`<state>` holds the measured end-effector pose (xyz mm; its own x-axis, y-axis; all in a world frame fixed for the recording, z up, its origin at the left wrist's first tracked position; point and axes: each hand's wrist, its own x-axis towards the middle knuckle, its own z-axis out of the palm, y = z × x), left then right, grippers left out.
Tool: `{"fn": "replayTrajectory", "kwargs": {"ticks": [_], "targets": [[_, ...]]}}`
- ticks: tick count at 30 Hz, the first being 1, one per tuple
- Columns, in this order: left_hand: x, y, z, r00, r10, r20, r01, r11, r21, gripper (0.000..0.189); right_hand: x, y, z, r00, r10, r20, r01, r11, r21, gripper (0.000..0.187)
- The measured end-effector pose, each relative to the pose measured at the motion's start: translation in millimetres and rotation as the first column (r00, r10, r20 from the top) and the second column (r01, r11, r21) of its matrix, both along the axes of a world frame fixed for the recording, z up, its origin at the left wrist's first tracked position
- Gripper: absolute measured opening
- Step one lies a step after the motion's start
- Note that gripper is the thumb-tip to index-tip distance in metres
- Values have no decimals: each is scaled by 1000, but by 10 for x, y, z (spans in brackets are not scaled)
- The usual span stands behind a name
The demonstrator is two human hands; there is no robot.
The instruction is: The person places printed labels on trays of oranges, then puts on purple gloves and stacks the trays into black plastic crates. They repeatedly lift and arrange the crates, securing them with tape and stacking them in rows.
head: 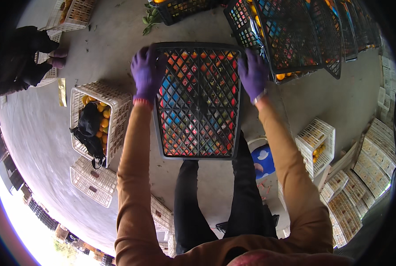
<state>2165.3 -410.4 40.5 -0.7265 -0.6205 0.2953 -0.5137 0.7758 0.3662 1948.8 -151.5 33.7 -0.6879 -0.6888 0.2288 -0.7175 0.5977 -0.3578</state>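
In front of me is a black plastic crate [198,109] with a lattice top. Colourful printed material, mostly red and blue, shows through its gaps. My left hand [147,74], in a purple glove, holds the far left corner, with the fingers bent over the rim. Against the far right side, my right hand [253,73], also gloved in purple, grips the edge. The undersides of both hands are hidden, as is whatever the crate rests on.
Black lattice crates with oranges [291,36] stand at the far right. A white crate of oranges [121,109] with a black bag [88,121] on top is at left. A blue patterned stool seat [263,161] is near my leg. Another person's dark clothing [16,61] shows far left.
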Motion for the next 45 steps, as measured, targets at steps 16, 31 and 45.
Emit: {"fn": "replayTrajectory", "kwargs": {"ticks": [16, 31, 45], "targets": [[-922, -611, -818, 597, -387, 703, 248, 922, 296, 31, -518, -1105, -928, 946, 35, 321, -167, 904, 394, 71], [-794, -646, -1099, 797, -308, 520, 120, 924, 364, 14, -541, -1114, -839, 962, 33, 272, -116, 948, 296, 47], [-666, -546, -1056, 907, -6, 422, 52, 994, -97, 11, -470, -941, -967, 991, -89, 100, 70, 981, 180, 41]]}}
